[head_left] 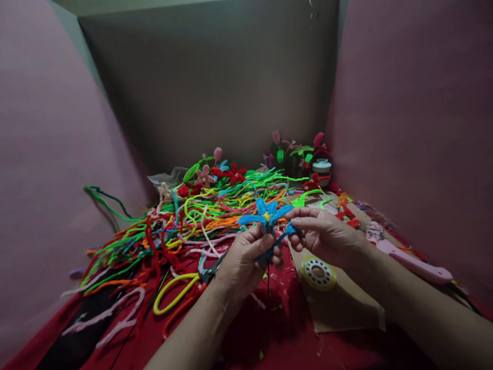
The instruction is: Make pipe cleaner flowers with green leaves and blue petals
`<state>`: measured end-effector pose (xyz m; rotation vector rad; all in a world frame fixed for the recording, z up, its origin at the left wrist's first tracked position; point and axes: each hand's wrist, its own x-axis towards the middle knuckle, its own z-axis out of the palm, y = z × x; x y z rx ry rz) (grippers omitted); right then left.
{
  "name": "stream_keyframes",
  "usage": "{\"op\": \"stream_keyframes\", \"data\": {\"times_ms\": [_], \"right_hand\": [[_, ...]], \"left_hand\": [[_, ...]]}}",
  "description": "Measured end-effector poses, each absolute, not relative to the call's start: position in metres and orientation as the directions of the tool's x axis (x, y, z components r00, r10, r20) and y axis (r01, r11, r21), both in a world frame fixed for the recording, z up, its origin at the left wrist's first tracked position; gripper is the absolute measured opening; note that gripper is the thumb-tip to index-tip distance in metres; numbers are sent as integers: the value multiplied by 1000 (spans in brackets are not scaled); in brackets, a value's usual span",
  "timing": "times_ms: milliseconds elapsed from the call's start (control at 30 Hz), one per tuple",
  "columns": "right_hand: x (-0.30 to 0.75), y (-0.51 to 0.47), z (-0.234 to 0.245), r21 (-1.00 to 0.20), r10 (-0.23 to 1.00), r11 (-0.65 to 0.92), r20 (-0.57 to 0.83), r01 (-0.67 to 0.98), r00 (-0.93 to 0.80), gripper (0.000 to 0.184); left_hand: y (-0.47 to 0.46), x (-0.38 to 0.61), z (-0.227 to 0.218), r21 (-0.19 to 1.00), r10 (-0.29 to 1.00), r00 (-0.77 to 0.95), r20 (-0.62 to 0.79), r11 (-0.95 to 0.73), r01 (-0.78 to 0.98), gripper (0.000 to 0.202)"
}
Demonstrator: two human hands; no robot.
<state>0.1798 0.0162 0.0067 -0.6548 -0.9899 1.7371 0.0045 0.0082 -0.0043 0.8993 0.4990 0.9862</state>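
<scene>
My left hand (252, 252) is closed round the base of a blue pipe-cleaner flower (266, 216) with a yellow centre, holding it upright. A thin dark stem runs down below the fist. With thumb and fingers, my right hand (321, 231) pinches a blue petal piece (291, 228) at the flower's right side. That piece slants down towards my left hand; whether it is joined to the flower I cannot tell. Scissors (177, 294) with yellow handles lie just left of my left forearm, their blades partly hidden behind the hand.
A heap of coloured pipe cleaners (215, 216) spreads across the red cloth (246, 339). Finished flowers (234, 174) and a white-lidded jar (321, 167) stand at the back. On the right are cardboard (339, 313), a tape roll (318, 272) and a pink-handled tool (416, 262). Pink panels flank both sides.
</scene>
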Motion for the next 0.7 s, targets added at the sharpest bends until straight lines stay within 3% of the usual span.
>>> {"op": "stream_keyframes", "data": {"times_ms": [267,433,500,567,633,700], "right_hand": [[172,10,3,-742,922,-332,-126,-583,-365,19],[180,4,4,-885,966,-117,3,-450,-257,22],[197,-3,3,-974,988,48,78,-220,-130,25],[225,-15,-1,-958,971,226,236,176,34,24],[260,-28,-11,-764,912,229,385,603,140,22],[295,-41,-25,-444,886,94,445,891,128,27]], "left_hand": [[6,11,-9,758,857,511,62,292,-583,22],[8,8,-9,760,863,498,87,266,-593,16],[9,7,-9,756,868,489,88,261,-600,16],[9,6,-8,750,874,480,77,266,-605,17],[9,6,-8,749,877,475,73,267,-606,18],[9,5,-8,748,880,468,83,255,-612,18]]}}
